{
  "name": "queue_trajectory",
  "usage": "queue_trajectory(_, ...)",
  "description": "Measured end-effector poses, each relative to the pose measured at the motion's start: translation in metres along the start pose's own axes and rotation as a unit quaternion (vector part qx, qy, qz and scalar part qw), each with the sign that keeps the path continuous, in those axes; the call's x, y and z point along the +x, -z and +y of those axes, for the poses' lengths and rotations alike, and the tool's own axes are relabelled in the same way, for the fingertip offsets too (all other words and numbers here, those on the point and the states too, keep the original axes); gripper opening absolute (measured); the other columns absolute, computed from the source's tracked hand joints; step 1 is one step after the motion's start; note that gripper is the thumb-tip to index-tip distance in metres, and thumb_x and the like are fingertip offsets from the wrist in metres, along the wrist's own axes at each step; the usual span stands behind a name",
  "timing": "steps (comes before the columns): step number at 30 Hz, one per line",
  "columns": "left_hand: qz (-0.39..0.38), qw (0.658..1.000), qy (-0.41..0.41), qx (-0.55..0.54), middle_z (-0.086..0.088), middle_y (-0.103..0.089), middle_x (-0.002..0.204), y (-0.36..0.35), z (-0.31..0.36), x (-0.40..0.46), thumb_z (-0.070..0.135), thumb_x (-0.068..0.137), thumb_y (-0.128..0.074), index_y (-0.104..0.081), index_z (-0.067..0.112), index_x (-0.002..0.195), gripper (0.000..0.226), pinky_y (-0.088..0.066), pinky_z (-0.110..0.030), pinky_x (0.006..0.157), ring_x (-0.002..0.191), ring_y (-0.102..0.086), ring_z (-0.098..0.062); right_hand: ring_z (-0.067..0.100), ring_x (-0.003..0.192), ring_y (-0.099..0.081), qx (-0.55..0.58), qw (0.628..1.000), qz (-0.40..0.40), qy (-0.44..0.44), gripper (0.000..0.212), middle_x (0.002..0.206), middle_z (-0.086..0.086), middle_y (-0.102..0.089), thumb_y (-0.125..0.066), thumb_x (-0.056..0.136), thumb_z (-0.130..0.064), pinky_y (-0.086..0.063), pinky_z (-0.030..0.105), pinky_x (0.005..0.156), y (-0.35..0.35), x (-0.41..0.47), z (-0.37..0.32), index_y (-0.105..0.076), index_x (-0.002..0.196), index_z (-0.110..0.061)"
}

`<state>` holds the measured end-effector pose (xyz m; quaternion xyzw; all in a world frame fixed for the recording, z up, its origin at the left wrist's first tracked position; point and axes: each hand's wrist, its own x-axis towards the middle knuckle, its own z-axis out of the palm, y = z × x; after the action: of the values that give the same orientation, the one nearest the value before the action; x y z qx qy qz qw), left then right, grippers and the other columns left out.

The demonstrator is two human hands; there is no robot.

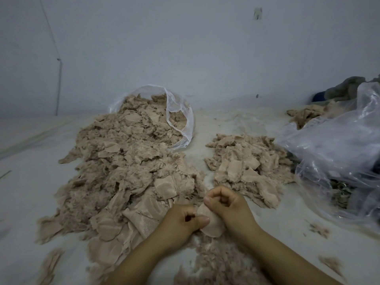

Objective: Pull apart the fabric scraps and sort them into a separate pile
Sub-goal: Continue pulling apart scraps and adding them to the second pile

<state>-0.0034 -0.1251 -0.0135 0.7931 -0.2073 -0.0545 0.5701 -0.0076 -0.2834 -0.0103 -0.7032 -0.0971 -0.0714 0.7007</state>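
Both hands pinch one rounded beige fabric scrap (211, 225) low centre: left hand (183, 221) thumb on its left edge, right hand (224, 204) fingers curled over its top. Big unsorted heap of fuzzy beige scraps (127, 167) spills from clear plastic bag (178, 118); smaller sorted pile (244, 163) right. Risk: layers probably stick, thumb slips, scrap tears unevenly, or lands back on unsorted heap since the piles sit near each other

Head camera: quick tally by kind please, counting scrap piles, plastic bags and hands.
Scrap piles: 2, large pile, small pile
Plastic bags: 2, left bag, right bag
Hands: 2, left hand, right hand, both gripping one scrap
Total: 6
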Motion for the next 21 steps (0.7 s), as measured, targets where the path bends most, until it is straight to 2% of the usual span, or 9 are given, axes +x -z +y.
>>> queue_trajectory(3,-0.008,1.0,0.025,-0.009,-0.008,-0.057,0.066,0.003,-0.001,0.0,0.015,0.085,-0.067,-0.067,-0.003,0.075,0.02,-0.038,-0.021,0.058,0.06,-0.049,-0.013,0.003,0.051,-0.05,-0.018,0.999,0.042,-0.004,0.018,0.054,-0.008,-0.057,-0.066,0.085,-0.003,-0.041,0.015,0.051,0.004,0.005,-0.001,-0.062,0.07,-0.012)
queue_trajectory(6,-0.029,0.997,0.041,-0.063,0.004,-0.061,0.056,0.005,0.001,-0.002,0.011,0.087,-0.064,-0.068,0.002,0.073,0.017,-0.04,-0.014,0.051,0.049,-0.053,-0.003,0.007,0.054,-0.05,-0.017,0.997,0.068,-0.023,0.013,0.06,-0.002,-0.057,-0.063,0.089,-0.006,-0.041,0.015,0.051,0.011,0.007,-0.001,-0.062,0.076,-0.008)
queue_trajectory(8,-0.037,0.993,0.045,-0.102,0.007,-0.062,0.054,0.004,0.003,-0.003,0.009,0.088,-0.061,-0.068,0.002,0.076,0.017,-0.04,-0.01,0.049,0.046,-0.054,0.001,0.009,0.061,-0.053,0.016,0.998,0.028,-0.046,0.012,0.066,-0.002,-0.059,-0.066,0.087,-0.021,-0.044,0.016,0.055,0.01,0.004,-0.003,-0.065,0.081,-0.011)
queue_trajectory(10,-0.036,0.991,0.044,-0.118,0.004,-0.063,0.059,0.003,0.006,-0.004,0.016,0.085,-0.063,-0.068,-0.004,0.08,0.021,-0.041,-0.011,0.051,0.05,-0.053,-0.002,0.01,0.07,-0.059,0.017,0.997,-0.043,-0.067,0.025,0.075,-0.003,-0.063,-0.077,0.076,-0.037,-0.05,0.021,0.065,0.006,0.0,-0.003,-0.067,0.087,-0.018)
queue_trajectory(13,-0.024,0.991,0.046,-0.12,-0.002,-0.055,0.058,0.004,0.006,-0.004,0.028,0.081,-0.067,-0.066,-0.009,0.082,0.037,-0.037,-0.013,0.051,0.049,-0.045,-0.006,0.01,0.068,-0.062,-0.023,0.998,-0.056,-0.028,0.018,0.073,-0.001,-0.067,-0.082,0.072,-0.022,-0.051,0.021,0.064,0.001,-0.002,-0.004,-0.068,0.082,-0.017)
queue_trajectory(15,-0.021,0.992,0.034,-0.119,0.006,-0.055,0.053,0.005,0.006,-0.004,0.023,0.083,-0.067,-0.065,-0.002,0.077,0.026,-0.037,-0.012,0.047,0.045,-0.047,-0.002,0.005,0.06,-0.058,-0.026,0.999,-0.034,-0.005,0.011,0.064,-0.004,-0.065,-0.077,0.077,-0.013,-0.046,0.016,0.056,0.0,0.0,-0.004,-0.068,0.071,-0.015)
queue_trajectory(16,-0.022,0.993,0.023,-0.115,0.005,-0.062,0.058,0.005,0.006,-0.004,0.023,0.081,-0.069,-0.067,0.003,0.079,0.02,-0.041,-0.013,0.051,0.051,-0.055,-0.002,0.005,0.058,-0.058,-0.019,0.999,-0.031,-0.006,0.013,0.062,-0.004,-0.065,-0.075,0.078,-0.012,-0.045,0.016,0.055,0.001,0.0,-0.005,-0.069,0.068,-0.016)
queue_trajectory(18,-0.011,0.995,-0.002,-0.096,-0.006,-0.07,0.074,0.003,0.007,-0.003,0.024,0.078,-0.071,-0.07,0.008,0.082,0.016,-0.048,-0.02,0.064,0.069,-0.064,-0.011,0.008,0.06,-0.062,-0.007,0.999,-0.036,-0.016,0.016,0.065,0.001,-0.069,-0.075,0.078,-0.014,-0.048,0.019,0.057,0.0,-0.001,-0.005,-0.071,0.064,-0.019)
queue_trajectory(21,0.0,0.998,-0.001,-0.064,-0.017,-0.064,0.07,0.002,0.006,-0.003,0.022,0.079,-0.069,-0.067,0.005,0.073,0.018,-0.044,-0.031,0.066,0.068,-0.057,-0.02,0.011,0.057,-0.061,0.003,0.999,-0.031,-0.016,0.019,0.062,0.004,-0.067,-0.074,0.078,-0.014,-0.048,0.019,0.056,-0.003,-0.003,-0.006,-0.069,0.061,-0.016)
